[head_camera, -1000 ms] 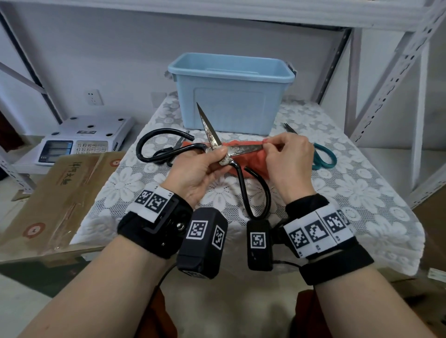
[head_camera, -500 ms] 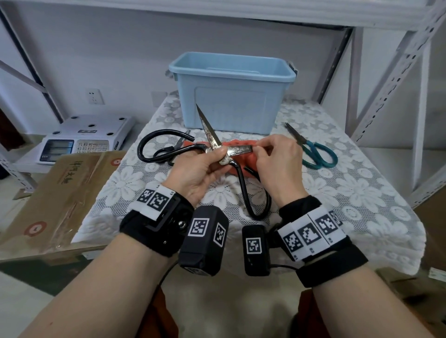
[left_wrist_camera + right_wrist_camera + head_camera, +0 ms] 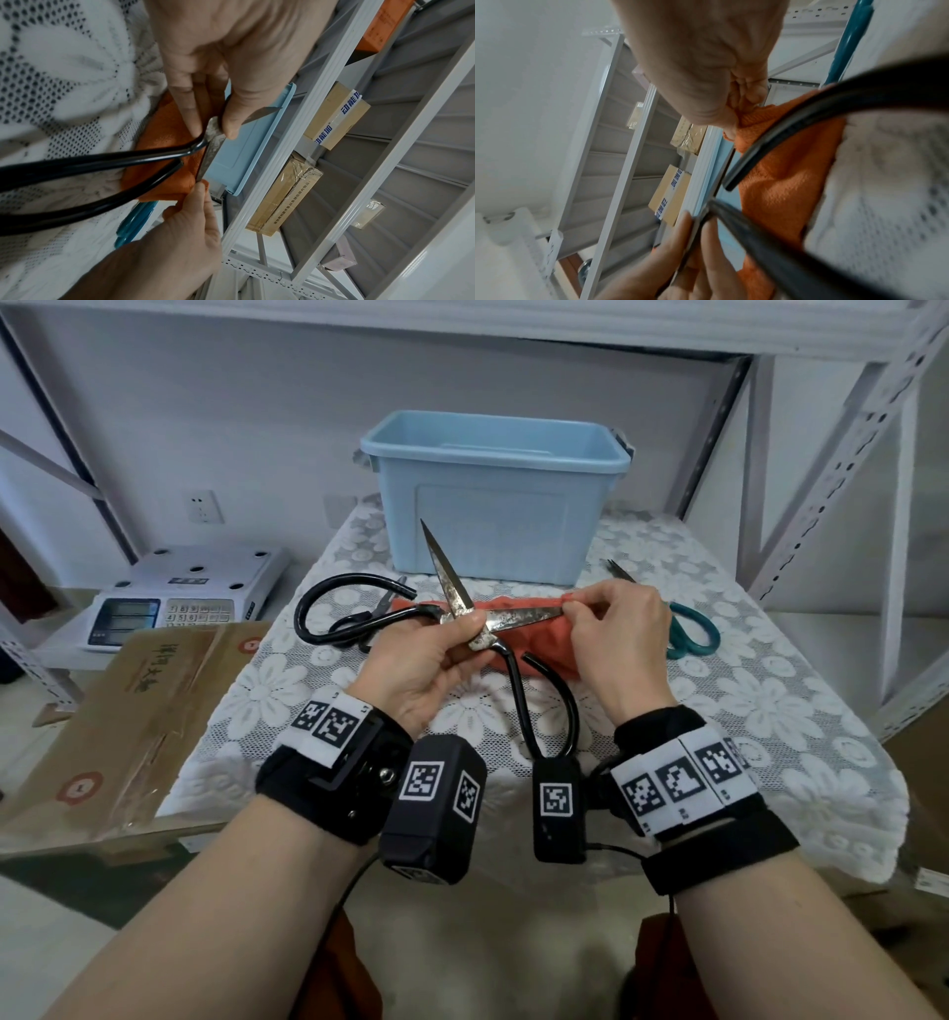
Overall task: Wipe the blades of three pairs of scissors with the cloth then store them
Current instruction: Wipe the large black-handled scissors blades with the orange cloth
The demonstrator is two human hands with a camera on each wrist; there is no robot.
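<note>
Large scissors (image 3: 464, 608) with black loop handles and rusty blades are held open above the lace-covered table (image 3: 770, 711). My left hand (image 3: 470, 634) pinches them at the pivot (image 3: 213, 130). One blade points up at the bin, the other points right. My right hand (image 3: 577, 608) pinches the orange cloth (image 3: 539, 644) round the tip of the right-pointing blade, with the cloth (image 3: 782, 172) bunched between its fingers (image 3: 744, 97). Teal-handled scissors (image 3: 690, 636) lie flat to the right. A small dark pair (image 3: 382, 608) lies mostly hidden behind the big handle loop.
An open light-blue bin (image 3: 493, 495) stands at the back of the table. A weighing scale (image 3: 169, 603) and a cardboard box (image 3: 128, 711) sit to the left. Metal shelf uprights (image 3: 821, 480) rise on the right.
My right hand slid the cloth along the blade toward the pivot, then back out to the tip. The left hand and scissors stayed nearly still.
</note>
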